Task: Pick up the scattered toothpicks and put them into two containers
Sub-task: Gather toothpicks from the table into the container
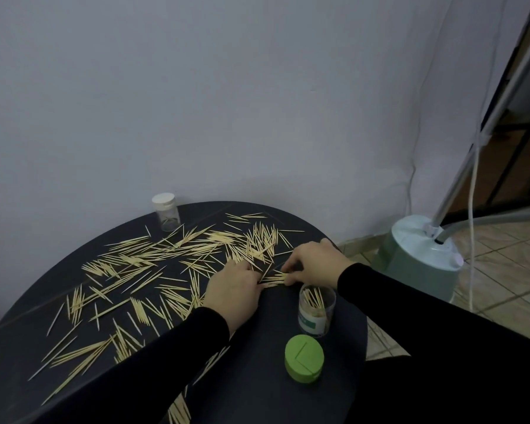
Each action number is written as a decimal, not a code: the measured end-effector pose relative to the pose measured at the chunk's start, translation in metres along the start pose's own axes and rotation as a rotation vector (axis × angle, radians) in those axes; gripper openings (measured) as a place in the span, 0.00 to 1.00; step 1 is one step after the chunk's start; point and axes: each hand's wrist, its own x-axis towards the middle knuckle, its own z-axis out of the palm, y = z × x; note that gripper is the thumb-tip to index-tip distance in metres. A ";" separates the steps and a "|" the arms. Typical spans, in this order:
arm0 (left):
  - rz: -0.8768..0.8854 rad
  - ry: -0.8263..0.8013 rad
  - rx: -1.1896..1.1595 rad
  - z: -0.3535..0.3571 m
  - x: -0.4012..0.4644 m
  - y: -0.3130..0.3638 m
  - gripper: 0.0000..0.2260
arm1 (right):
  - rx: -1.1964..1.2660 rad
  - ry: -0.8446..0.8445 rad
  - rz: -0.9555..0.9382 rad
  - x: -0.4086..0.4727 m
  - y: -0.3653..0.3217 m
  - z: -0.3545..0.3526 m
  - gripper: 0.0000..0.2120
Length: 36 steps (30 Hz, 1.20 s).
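On the open container (316, 310), unreadable green label (311, 322)

Round dark desk (28, 325) fills lower left, faint seam lines crossing its top. Plain pale wall (196, 87) behind it, running full width. At right, pale green bucket-shaped appliance base (423, 258) sits on floor near desk edge. Slanted metal pole (484, 123) rises from its top toward upper right corner, grey hose (502, 217) leaves same spot rightward. White cord (471, 209) hangs alongside pole down to floor. Beige tiled floor (508, 270) around base. Dark metal frame (514, 139) stands at far right.
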 end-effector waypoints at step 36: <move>-0.226 -0.128 -0.231 -0.032 -0.001 -0.001 0.09 | 0.842 0.223 -0.034 -0.037 0.011 -0.020 0.03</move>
